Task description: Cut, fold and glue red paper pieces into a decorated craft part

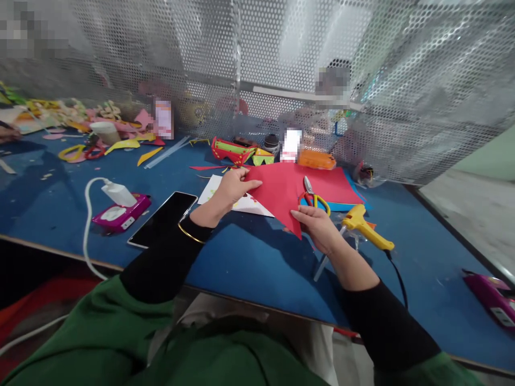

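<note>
Between my hands a sheet of red paper is held up, tilted over the blue table. My left hand pinches its left edge between thumb and fingers. At its lower right corner my right hand grips it the same way. Behind the sheet, more red paper lies on blue paper, with scissors with red and yellow handles resting on top. A white sheet with coloured marks is partly hidden under my left hand. Close to my right hand lies a yellow glue gun with a clear glue stick.
A black-screened phone and a purple power strip with a white charger lie on the left. Red and green paper glasses and an orange case stand at the back before a perforated metal screen. Another person's hand shows far left.
</note>
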`<state>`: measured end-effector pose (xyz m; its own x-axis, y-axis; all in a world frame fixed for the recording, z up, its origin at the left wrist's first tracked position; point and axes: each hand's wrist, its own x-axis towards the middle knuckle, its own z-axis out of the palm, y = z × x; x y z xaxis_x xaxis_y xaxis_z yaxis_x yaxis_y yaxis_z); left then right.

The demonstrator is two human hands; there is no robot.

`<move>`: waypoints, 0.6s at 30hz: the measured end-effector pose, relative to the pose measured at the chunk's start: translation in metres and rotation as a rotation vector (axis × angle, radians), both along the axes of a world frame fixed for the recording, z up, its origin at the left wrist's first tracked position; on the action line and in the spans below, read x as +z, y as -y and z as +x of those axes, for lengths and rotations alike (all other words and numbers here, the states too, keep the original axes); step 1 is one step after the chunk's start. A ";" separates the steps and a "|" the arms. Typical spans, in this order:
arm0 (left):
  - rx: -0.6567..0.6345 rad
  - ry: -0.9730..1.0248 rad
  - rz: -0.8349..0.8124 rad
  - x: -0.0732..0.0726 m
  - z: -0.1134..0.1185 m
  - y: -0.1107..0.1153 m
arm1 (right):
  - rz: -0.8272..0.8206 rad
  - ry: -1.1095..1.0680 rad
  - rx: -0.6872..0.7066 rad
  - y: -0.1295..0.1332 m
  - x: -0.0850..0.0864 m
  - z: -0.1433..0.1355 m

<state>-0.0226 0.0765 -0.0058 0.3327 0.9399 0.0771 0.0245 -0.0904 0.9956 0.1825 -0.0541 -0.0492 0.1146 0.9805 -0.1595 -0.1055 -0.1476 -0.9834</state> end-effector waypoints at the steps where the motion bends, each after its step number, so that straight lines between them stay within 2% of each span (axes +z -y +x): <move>1: 0.017 0.091 -0.063 -0.002 0.002 0.002 | 0.009 0.000 -0.016 0.000 -0.001 -0.001; 3: 0.018 0.293 -0.221 -0.006 0.008 0.008 | 0.030 0.001 -0.044 -0.001 -0.002 -0.002; 5: -0.028 0.396 -0.336 -0.010 0.016 0.019 | 0.051 0.005 -0.068 -0.002 -0.003 -0.006; 8: -0.097 0.300 -0.372 -0.015 0.026 0.039 | 0.074 0.022 -0.088 -0.002 -0.002 -0.014; 11: -0.014 0.121 -0.300 -0.018 0.031 0.054 | 0.098 0.054 -0.113 -0.001 0.000 -0.019; 14: 0.023 0.057 -0.234 -0.018 0.031 0.057 | 0.124 0.088 -0.174 -0.001 0.002 -0.019; 18: -0.020 0.084 -0.227 -0.022 0.031 0.056 | 0.144 0.121 -0.247 -0.003 0.000 -0.014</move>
